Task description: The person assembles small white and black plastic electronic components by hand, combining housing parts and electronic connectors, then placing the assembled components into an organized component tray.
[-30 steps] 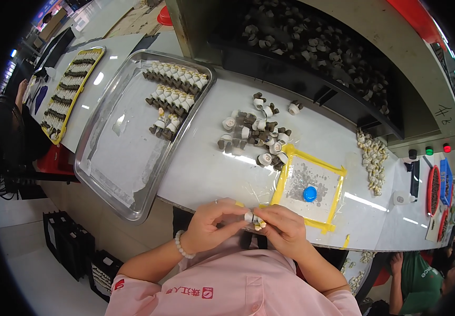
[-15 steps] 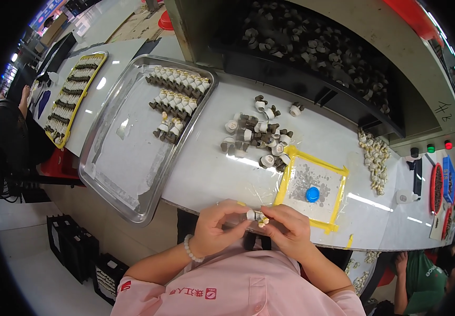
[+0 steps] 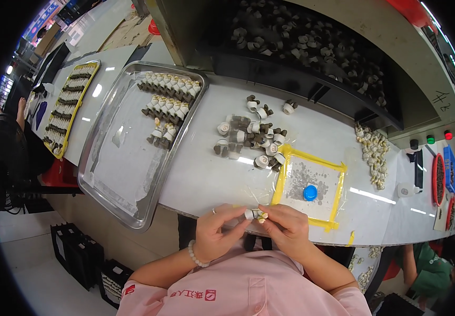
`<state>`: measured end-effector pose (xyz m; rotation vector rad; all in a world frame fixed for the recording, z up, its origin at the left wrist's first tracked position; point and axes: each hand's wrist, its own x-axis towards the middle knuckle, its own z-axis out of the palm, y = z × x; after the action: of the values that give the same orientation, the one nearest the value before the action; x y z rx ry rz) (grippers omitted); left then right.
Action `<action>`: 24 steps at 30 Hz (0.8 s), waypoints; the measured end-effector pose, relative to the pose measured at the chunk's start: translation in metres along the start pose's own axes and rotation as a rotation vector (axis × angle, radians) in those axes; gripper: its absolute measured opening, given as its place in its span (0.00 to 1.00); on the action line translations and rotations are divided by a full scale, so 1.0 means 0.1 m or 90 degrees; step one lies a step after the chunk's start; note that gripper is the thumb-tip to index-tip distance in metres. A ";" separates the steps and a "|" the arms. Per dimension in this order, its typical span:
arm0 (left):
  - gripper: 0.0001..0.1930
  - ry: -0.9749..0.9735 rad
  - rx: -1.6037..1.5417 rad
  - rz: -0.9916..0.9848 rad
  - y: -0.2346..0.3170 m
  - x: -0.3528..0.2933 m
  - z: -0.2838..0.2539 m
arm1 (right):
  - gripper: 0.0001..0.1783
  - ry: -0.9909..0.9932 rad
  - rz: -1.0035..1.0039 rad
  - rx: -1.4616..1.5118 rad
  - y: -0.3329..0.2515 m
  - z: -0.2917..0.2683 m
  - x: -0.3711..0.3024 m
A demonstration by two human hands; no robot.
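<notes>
Close to the table's front edge, my left hand point(image 3: 216, 230) pinches the white end of a small figurine point(image 3: 251, 214). My right hand point(image 3: 289, 227) closes on its cream and yellow end, so the two hands meet at the piece. Fingertips hide part of it. Just beyond my right hand is a yellow-taped square point(image 3: 338, 203) with grey smudges, and a small blue cap point(image 3: 310, 193) sits on it. Loose white and dark brown figurine parts point(image 3: 261, 138) lie in a heap past my hands.
At left, a metal tray point(image 3: 148, 203) holds rows of joined figurines point(image 3: 169, 84). Beyond it stands a yellow-rimmed tray point(image 3: 69, 113). A dark bin point(image 3: 311, 73) of parts stands at the back. Cream pieces point(image 3: 370, 155) are piled to the right. A person in green point(image 3: 428, 268) is at lower right.
The view has shifted slightly, so table items sit a little further left. Both hands keep their pinch on the figurine, with only a small shift of the fingers.
</notes>
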<state>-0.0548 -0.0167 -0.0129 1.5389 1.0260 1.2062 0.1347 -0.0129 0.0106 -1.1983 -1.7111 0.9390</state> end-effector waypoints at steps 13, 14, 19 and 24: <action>0.17 0.002 0.064 0.061 0.03 0.04 0.01 | 0.17 -0.004 -0.101 -0.036 0.03 0.01 0.01; 0.17 0.002 0.064 0.061 0.03 0.03 0.01 | 0.17 -0.004 -0.101 -0.036 0.03 0.01 0.01; 0.17 0.000 0.074 0.066 0.02 0.05 0.01 | 0.17 -0.008 -0.110 -0.034 0.05 0.02 0.02; 0.16 -0.007 0.091 0.024 0.04 0.02 -0.03 | 0.17 -0.019 -0.101 -0.032 0.02 0.02 0.04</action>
<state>-0.0571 -0.0150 -0.0078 1.6801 1.1001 1.1691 0.1328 -0.0088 0.0093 -1.0682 -1.8331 0.8263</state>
